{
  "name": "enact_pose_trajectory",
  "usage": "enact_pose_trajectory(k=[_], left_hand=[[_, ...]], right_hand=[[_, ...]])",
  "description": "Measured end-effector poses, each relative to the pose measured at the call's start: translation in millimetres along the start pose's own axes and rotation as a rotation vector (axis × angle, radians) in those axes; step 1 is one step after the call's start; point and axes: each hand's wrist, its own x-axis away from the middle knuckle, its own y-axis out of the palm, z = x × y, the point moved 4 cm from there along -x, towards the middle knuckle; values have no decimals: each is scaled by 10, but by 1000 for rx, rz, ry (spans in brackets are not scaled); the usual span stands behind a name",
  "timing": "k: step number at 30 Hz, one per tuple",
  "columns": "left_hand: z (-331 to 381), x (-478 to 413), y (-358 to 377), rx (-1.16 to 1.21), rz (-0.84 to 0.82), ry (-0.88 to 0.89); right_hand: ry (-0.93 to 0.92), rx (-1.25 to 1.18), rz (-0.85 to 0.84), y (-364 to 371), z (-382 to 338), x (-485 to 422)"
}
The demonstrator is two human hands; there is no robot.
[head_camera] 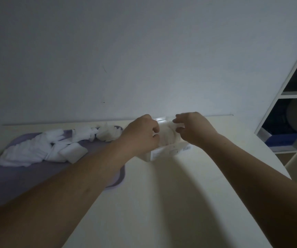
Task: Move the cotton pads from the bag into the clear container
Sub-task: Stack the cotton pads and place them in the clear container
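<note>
My left hand [142, 135] and right hand [195, 129] pinch the bag [163, 152] at the far edge of the table [162, 203]; I'd part its mouth evenly.

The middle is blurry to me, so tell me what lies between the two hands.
In the head view, the bag of cotton pads lies between the left hand and the right hand, both gripping it.
</note>
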Motion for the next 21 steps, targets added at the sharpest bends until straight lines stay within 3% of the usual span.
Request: enact_pose_trajectory(k=[4, 11, 17, 21], left_hand=[[-76, 122, 61, -13, -4, -21], [-27, 220, 63, 16, 3, -17], [-75, 419, -80, -11, 99, -58], [-83, 512, 19, -15, 109, -52]], right_hand=[[12, 56, -93, 124, -111, 58], [38, -61, -247, 157, -218, 225], [-39, 6, 82, 122, -377, 494], [-23, 6, 24, 300, -491, 576]])
